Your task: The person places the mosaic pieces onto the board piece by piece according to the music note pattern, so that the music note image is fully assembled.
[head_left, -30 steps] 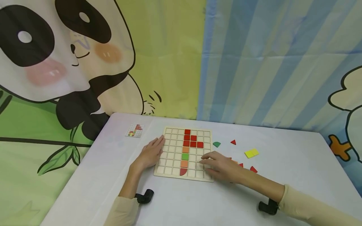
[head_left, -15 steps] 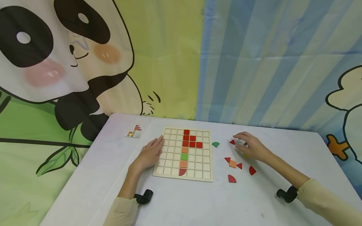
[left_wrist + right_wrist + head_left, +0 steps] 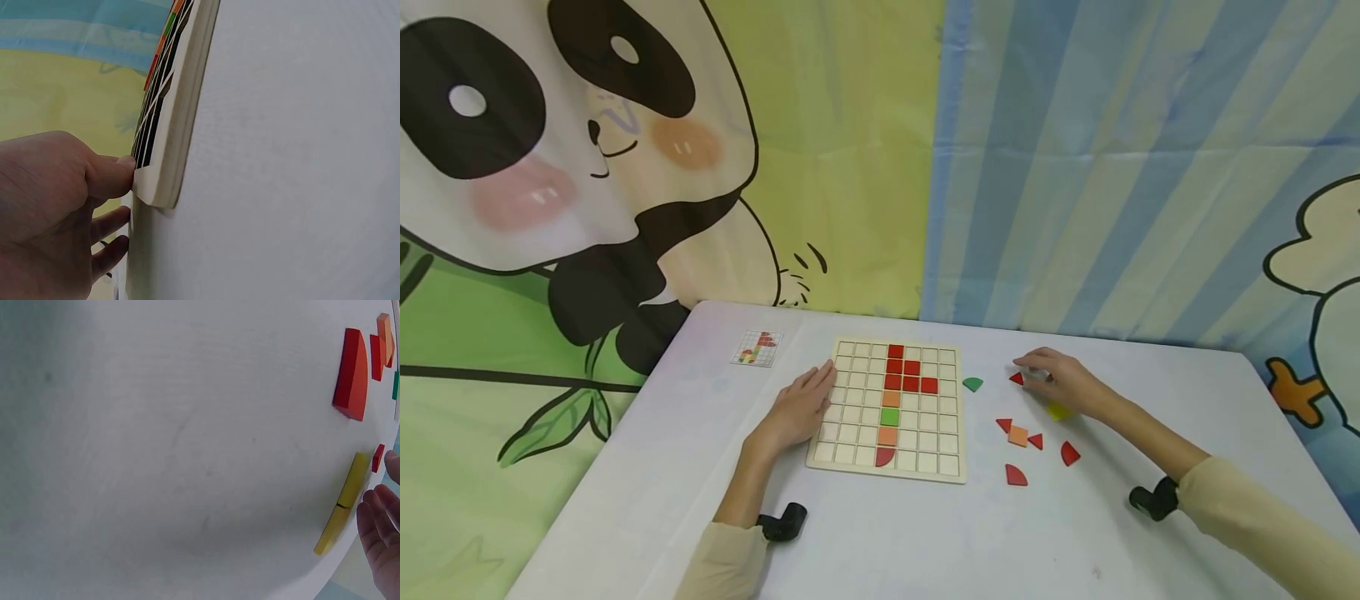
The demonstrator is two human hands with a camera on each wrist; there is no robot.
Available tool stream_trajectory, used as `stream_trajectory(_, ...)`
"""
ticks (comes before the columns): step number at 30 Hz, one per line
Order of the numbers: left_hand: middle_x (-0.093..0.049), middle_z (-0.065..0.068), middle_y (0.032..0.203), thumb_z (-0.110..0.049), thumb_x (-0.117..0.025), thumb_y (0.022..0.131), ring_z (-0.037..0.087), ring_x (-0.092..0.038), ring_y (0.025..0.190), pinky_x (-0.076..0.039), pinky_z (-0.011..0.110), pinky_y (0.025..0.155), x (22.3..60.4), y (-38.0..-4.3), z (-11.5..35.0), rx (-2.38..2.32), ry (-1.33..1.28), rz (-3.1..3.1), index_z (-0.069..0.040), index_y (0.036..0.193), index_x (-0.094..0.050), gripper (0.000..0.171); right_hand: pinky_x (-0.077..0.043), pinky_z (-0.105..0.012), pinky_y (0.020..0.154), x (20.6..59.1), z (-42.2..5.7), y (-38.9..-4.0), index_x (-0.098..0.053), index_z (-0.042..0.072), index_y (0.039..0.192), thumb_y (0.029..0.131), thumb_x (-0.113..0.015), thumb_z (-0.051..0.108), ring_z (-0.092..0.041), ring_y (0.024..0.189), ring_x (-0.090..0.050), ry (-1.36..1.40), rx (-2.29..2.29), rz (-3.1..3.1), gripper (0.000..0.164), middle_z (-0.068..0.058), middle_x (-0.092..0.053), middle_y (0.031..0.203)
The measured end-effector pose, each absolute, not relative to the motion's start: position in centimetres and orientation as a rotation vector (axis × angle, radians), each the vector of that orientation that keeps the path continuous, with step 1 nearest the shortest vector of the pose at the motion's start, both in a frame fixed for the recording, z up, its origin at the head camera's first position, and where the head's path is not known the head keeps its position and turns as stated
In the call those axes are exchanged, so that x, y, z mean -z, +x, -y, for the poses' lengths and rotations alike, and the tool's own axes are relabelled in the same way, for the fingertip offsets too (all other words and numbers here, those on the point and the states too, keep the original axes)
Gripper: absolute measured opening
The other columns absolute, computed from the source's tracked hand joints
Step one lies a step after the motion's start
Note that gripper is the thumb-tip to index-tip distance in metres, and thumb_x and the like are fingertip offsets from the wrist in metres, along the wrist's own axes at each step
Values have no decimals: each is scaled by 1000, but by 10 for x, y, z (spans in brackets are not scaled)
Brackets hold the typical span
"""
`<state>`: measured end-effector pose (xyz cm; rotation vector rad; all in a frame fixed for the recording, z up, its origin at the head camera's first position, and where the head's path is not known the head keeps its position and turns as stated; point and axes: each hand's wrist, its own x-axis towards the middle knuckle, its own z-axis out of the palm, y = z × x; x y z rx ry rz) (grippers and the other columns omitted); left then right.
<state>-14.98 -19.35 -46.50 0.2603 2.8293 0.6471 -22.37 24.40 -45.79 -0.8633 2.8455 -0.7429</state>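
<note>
My left hand (image 3: 799, 406) rests against the left edge of a wooden grid board (image 3: 922, 473), fingers extended; the thumb (image 3: 115, 175) touches the board's side in the left wrist view. Inside the board lie red squares (image 3: 892, 382), orange squares (image 3: 887, 436), a green square (image 3: 890, 417) and a red quarter-circle (image 3: 884, 456). To the right, my right hand (image 3: 1063, 383) hovers beside a small red triangle (image 3: 1017, 378), thumb and fingers apart in the right wrist view. Two yellow squares (image 3: 344, 503) lie below this hand, partly hidden in the head view.
Loose on the table (image 3: 925, 542) lie a green quarter-circle (image 3: 973, 384), an orange square (image 3: 1018, 436), red triangles (image 3: 1035, 441) and red quarter-circles (image 3: 1016, 475). A printed pattern card (image 3: 757, 348) lies at the back left. A patterned curtain (image 3: 835, 167) hangs behind the table.
My right hand has moved from the board's right side back and right, to the red triangle, uncovering the loose pieces. My left hand has stayed at the board.
</note>
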Motion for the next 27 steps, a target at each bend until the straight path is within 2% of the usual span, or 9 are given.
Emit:
stream_trajectory(6,-16,6,164,-16,-41,103,33,-16,151,-19,59,118,467,-150,195,-640,263,-2832,-8,154,-24,54,-57,-42,86,462,-235,-224,-70,5,116,87,-70,6,-29,101,-64,-981,537,-2890,30,-13,-68,111)
stream_trajectory(13,-17,7,164,-16,-42,103,34,-17,151,-19,59,118,467,-151,194,-647,274,-2842,-7,154,-25,54,-58,-39,82,461,-232,-224,-72,1,107,83,-72,2,-25,92,-64,-1102,419,-2946,24,-10,-68,98)
stream_trajectory(23,-17,6,164,-16,-41,103,33,-17,151,-19,58,119,467,-150,194,-643,266,-2842,-8,154,-25,54,-59,-39,80,460,-232,-228,-71,1,105,85,-74,16,-24,86,-66,-983,324,-2989,25,-11,-70,96)
stream_trajectory(27,-17,6,164,-16,-42,103,33,-17,151,-19,59,118,466,-150,194,-642,266,-2841,-8,154,-25,54,-59,-36,76,454,-220,-227,-73,1,106,85,-74,16,-21,84,-66,-969,394,-2981,26,-9,-71,95)
